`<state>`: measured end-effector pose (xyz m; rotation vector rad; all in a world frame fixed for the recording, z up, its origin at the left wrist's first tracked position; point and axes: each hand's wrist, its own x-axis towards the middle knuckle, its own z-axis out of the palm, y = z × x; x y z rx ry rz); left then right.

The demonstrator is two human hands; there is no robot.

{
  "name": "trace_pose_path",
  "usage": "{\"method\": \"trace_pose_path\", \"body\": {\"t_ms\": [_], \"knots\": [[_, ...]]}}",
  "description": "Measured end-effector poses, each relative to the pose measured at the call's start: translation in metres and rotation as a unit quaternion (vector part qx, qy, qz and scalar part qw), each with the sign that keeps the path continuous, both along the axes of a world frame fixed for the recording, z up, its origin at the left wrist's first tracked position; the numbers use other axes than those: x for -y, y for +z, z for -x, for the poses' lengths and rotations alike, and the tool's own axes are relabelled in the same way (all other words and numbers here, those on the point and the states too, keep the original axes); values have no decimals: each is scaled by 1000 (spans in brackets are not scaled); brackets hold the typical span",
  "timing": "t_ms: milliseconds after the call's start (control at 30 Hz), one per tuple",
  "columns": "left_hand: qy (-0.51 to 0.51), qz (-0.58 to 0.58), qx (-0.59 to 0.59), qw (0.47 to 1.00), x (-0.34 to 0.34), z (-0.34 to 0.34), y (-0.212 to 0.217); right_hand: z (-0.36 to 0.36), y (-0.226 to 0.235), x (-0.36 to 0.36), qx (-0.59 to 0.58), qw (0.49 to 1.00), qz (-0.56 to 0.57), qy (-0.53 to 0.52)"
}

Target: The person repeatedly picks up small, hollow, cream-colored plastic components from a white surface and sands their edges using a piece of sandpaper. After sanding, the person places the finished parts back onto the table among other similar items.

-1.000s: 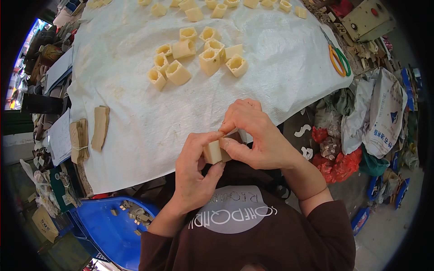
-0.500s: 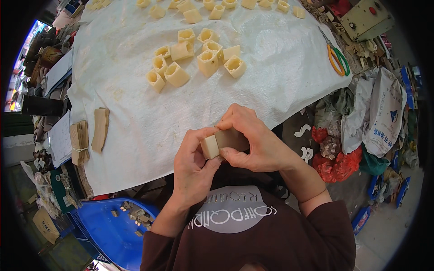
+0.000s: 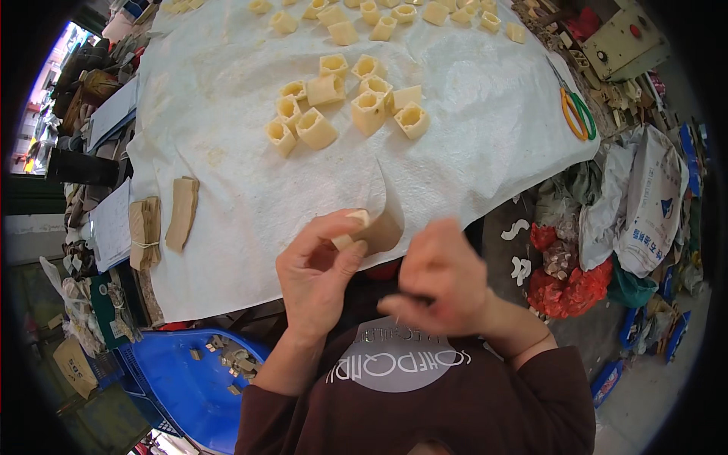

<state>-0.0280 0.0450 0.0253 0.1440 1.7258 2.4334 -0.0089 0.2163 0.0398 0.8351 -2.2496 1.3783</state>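
Note:
My left hand grips a small cream block wrapped in a brown paper strip over the table's near edge. A loose end of the strip sticks up from the block. My right hand hovers just right of it with fingers curled and blurred, off the block. I cannot tell whether it pinches anything. On the white sheet beyond lies a cluster of several cream hollow blocks.
Stacks of brown paper strips lie at the sheet's left edge. More cream blocks line the far side. Orange-and-green scissors rest at the right. A blue bin stands lower left, bags and red scraps at right.
My right hand has come off the block and dropped down to the right. The brown strip's end now stands free. My left hand still holds the block.

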Motion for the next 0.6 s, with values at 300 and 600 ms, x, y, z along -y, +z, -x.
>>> {"method": "trace_pose_path", "body": {"t_ms": [300,600], "knots": [[-35,-58,-24,997,0,-8,-1,7,-34,15,449,745,475,132],[-65,-16,-46,997,9,-12,-7,7,-32,4,427,788,436,85]]}}
